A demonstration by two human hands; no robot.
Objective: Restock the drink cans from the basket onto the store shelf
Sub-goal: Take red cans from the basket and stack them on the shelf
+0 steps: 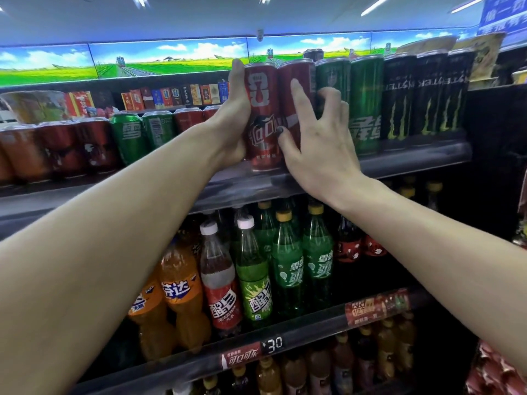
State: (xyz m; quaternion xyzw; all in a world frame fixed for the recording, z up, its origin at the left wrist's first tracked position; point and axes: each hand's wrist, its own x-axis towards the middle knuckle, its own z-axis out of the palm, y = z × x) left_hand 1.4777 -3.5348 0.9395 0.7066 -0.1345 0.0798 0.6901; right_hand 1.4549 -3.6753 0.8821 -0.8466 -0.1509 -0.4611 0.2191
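Upright, two red cans [263, 115] stand upside-down between both hands.

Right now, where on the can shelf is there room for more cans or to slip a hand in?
The open stretch lies left of the left hand, between the red can it presses and the low green cans. Right of the right hand it is crowded: tall green cans and black cans stand side by side.
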